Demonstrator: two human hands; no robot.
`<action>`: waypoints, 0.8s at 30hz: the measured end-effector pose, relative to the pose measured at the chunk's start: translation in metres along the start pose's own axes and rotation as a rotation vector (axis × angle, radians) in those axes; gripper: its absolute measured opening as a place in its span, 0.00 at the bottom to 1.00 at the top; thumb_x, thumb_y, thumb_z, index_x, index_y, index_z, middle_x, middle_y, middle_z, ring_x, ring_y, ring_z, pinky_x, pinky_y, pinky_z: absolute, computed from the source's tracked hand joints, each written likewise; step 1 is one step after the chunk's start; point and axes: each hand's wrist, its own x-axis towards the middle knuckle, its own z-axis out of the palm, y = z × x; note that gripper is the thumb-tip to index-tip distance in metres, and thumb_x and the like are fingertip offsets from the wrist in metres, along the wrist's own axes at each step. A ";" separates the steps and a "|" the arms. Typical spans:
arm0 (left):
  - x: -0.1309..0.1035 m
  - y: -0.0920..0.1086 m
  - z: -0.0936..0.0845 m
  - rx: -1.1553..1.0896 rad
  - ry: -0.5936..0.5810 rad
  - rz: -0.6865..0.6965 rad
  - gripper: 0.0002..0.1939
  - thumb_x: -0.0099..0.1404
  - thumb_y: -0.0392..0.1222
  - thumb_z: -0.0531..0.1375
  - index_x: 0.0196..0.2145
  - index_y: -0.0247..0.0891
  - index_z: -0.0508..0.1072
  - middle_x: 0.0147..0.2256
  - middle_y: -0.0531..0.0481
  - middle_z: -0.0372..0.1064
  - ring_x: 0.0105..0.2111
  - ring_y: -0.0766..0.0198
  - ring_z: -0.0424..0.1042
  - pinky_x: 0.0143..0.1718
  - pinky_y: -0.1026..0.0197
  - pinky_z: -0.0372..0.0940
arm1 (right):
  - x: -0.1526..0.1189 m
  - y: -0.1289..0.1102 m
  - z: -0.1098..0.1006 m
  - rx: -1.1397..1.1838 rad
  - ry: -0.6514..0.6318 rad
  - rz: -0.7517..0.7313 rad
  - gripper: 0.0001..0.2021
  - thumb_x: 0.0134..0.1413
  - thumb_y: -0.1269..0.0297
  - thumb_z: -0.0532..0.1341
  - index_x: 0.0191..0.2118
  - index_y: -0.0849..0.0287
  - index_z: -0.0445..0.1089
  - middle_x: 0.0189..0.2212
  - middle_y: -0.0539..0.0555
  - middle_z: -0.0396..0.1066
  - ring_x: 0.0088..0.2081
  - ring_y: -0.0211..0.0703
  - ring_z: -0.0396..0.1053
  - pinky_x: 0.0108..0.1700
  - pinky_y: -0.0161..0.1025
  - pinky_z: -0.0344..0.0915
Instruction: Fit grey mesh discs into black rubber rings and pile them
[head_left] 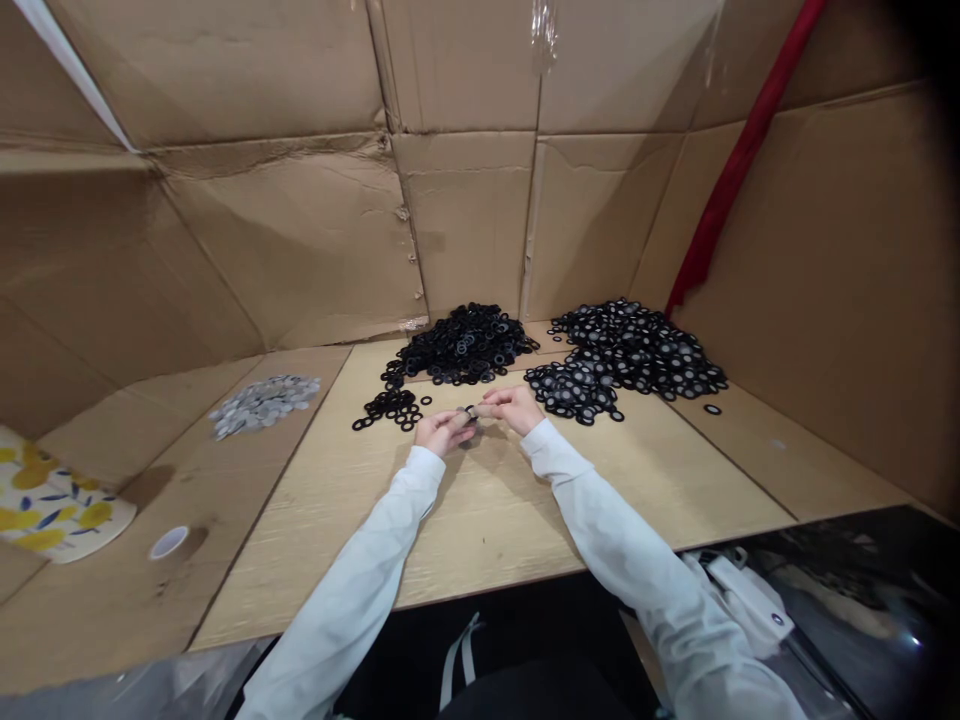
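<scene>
Above the middle of the board, my left hand (441,432) is closed in a pinch on a small black ring (471,411). My right hand (517,408) meets it from the other side, thumb and fingers pinched together at the ring's edge. Whatever sits between the right fingertips is too small to make out. Loose black rings (388,408) lie just left of my left hand, with a big heap of black rings (474,345) behind both hands. Beside my right hand are black rings with pale centres (574,390).
A larger heap of pale-centred rings (645,350) spreads at the back right. Flat silvery discs (266,402) are piled at the left. Nearer stand a white round lid (169,542) and a lemon-patterned container (60,500). Cardboard walls (465,220) enclose the board (495,540).
</scene>
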 end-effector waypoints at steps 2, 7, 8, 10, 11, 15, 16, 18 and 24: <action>0.000 -0.001 0.000 -0.012 -0.018 0.009 0.07 0.42 0.29 0.62 0.23 0.28 0.69 0.21 0.46 0.70 0.22 0.64 0.70 0.32 0.61 0.66 | 0.001 0.003 0.001 -0.020 -0.002 -0.023 0.08 0.22 0.66 0.65 0.17 0.64 0.70 0.25 0.54 0.68 0.29 0.40 0.64 0.35 0.37 0.59; 0.001 -0.004 -0.002 -0.020 -0.054 0.018 0.09 0.40 0.31 0.63 0.24 0.27 0.69 0.21 0.46 0.70 0.23 0.63 0.70 0.33 0.61 0.66 | 0.001 0.009 0.003 -0.037 -0.049 -0.066 0.12 0.26 0.59 0.64 0.18 0.64 0.70 0.22 0.53 0.68 0.26 0.39 0.64 0.32 0.38 0.60; 0.001 -0.004 -0.002 -0.013 -0.056 0.018 0.10 0.40 0.31 0.64 0.24 0.27 0.69 0.21 0.46 0.70 0.23 0.63 0.70 0.33 0.61 0.66 | 0.001 0.010 0.003 -0.057 -0.048 -0.073 0.12 0.27 0.58 0.63 0.18 0.64 0.70 0.22 0.53 0.68 0.26 0.38 0.64 0.32 0.37 0.60; 0.003 -0.005 -0.002 0.010 -0.063 0.022 0.12 0.39 0.32 0.64 0.24 0.27 0.69 0.21 0.45 0.70 0.22 0.63 0.70 0.32 0.61 0.66 | 0.000 0.010 0.003 -0.140 -0.009 -0.097 0.12 0.27 0.58 0.63 0.18 0.63 0.70 0.24 0.54 0.68 0.27 0.38 0.64 0.33 0.37 0.60; 0.003 -0.006 -0.003 0.023 -0.069 0.031 0.12 0.38 0.33 0.65 0.25 0.27 0.70 0.21 0.45 0.70 0.22 0.64 0.70 0.32 0.61 0.66 | 0.000 0.010 0.003 -0.194 0.017 -0.108 0.11 0.27 0.59 0.64 0.18 0.63 0.70 0.25 0.54 0.68 0.29 0.39 0.64 0.34 0.37 0.60; 0.007 -0.009 -0.004 0.085 -0.101 0.089 0.15 0.36 0.37 0.66 0.25 0.27 0.71 0.21 0.46 0.70 0.21 0.64 0.69 0.32 0.60 0.65 | 0.003 0.011 0.000 -0.323 0.025 -0.081 0.11 0.24 0.62 0.65 0.21 0.62 0.70 0.30 0.55 0.67 0.31 0.39 0.63 0.35 0.37 0.59; 0.007 -0.010 -0.005 0.105 -0.114 0.099 0.16 0.36 0.38 0.66 0.25 0.27 0.71 0.21 0.46 0.70 0.21 0.64 0.69 0.32 0.60 0.65 | 0.004 0.012 -0.002 -0.311 -0.017 -0.063 0.11 0.24 0.63 0.65 0.22 0.62 0.71 0.31 0.55 0.67 0.31 0.39 0.63 0.35 0.37 0.59; 0.009 -0.011 -0.005 0.143 -0.132 0.102 0.16 0.36 0.40 0.66 0.24 0.27 0.71 0.21 0.46 0.70 0.21 0.65 0.69 0.31 0.60 0.65 | 0.006 0.012 -0.004 -0.251 -0.118 -0.041 0.09 0.26 0.66 0.64 0.22 0.62 0.71 0.32 0.55 0.67 0.32 0.39 0.63 0.37 0.38 0.59; 0.002 -0.005 -0.001 0.112 -0.132 0.006 0.13 0.35 0.37 0.66 0.22 0.28 0.71 0.20 0.46 0.70 0.20 0.65 0.69 0.29 0.62 0.65 | 0.009 0.008 -0.011 -0.137 -0.294 -0.002 0.03 0.27 0.69 0.62 0.16 0.64 0.69 0.32 0.55 0.66 0.36 0.42 0.63 0.42 0.39 0.56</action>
